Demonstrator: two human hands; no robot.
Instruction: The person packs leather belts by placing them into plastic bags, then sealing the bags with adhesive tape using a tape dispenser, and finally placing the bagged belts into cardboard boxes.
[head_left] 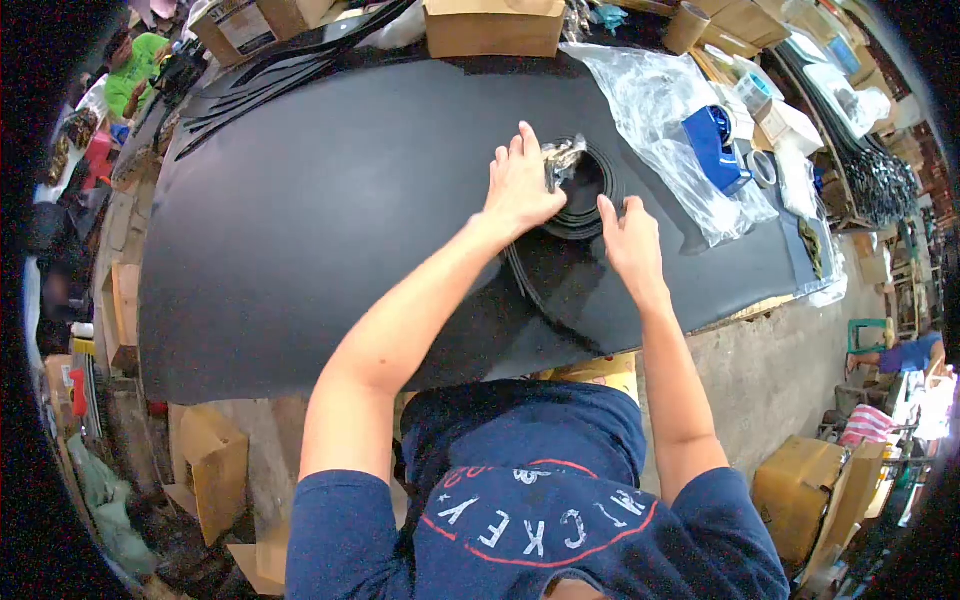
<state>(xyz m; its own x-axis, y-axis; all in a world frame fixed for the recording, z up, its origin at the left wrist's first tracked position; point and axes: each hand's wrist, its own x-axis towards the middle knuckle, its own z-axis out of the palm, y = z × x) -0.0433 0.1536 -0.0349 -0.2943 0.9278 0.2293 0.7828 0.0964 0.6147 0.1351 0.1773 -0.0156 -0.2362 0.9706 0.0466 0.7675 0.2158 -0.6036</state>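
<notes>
A coil of black strapping rests on the black tabletop, and a loose length of it trails toward the front edge. Crumpled clear plastic sits at the coil's upper left. My left hand lies against the coil's left side, its fingers stretched out and apart and its thumb at the rim. On the opposite side, my right hand is closed at the coil's right edge, with the thumb over the rim and the fingers outside it. The fingers' undersides are hidden.
Clear plastic sheeting spreads over the table's right side beside a blue tape dispenser. Black strips lie at the back left, and a cardboard box stands at the back. Another person in a green shirt is at far left.
</notes>
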